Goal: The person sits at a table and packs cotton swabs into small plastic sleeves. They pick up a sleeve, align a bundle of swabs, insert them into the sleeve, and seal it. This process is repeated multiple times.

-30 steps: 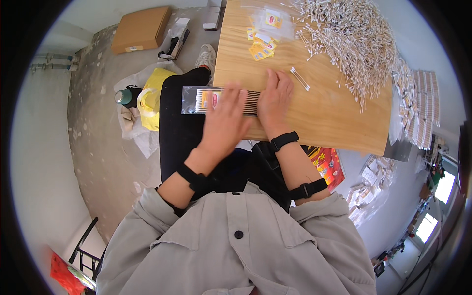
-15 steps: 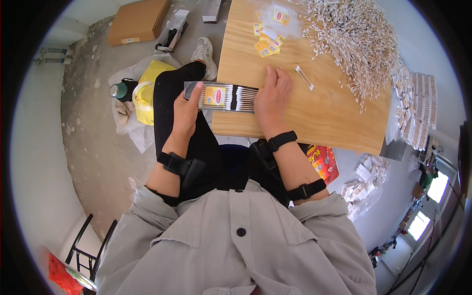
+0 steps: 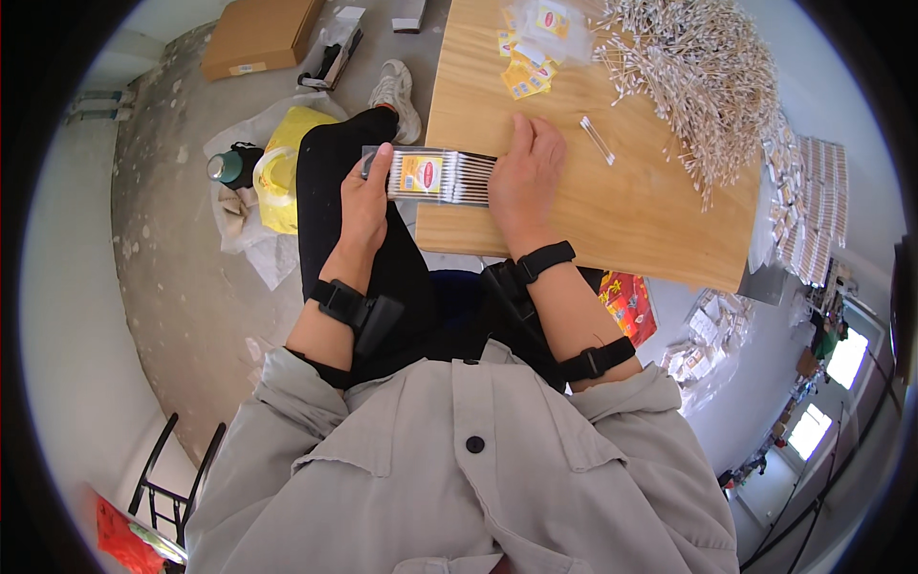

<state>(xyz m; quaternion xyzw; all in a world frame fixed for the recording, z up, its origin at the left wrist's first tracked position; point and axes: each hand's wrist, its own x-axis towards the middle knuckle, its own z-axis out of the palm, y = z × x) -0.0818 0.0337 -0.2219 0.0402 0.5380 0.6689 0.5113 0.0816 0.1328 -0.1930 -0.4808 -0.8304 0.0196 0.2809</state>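
Observation:
Between my thumb and fingers, my left hand (image 3: 363, 206) grips the left end of a clear plastic bag (image 3: 374, 165) at the table's near left corner. Inside lies a row of cotton swabs with a yellow label (image 3: 422, 175) on top. My right hand (image 3: 528, 182) is closed round the right end of a second flat row of cotton swabs (image 3: 473, 180). Its white tips meet those of the bagged row. Farther right, a couple of loose cotton swabs (image 3: 598, 141) lie on the wooden table (image 3: 612, 215).
A large heap of cotton swabs (image 3: 698, 86) covers the table's far right. Yellow labels (image 3: 527, 77) and clear bags (image 3: 564, 43) lie at the back. Stacked packets (image 3: 819, 201) stand beyond the right edge. Left on the floor are a yellow bag (image 3: 279, 177), a bottle (image 3: 226, 167) and a cardboard box (image 3: 258, 38).
The dark gap between the two swab rows has closed; the right-hand row now meets the bagged one. Both hands stay near the same place.

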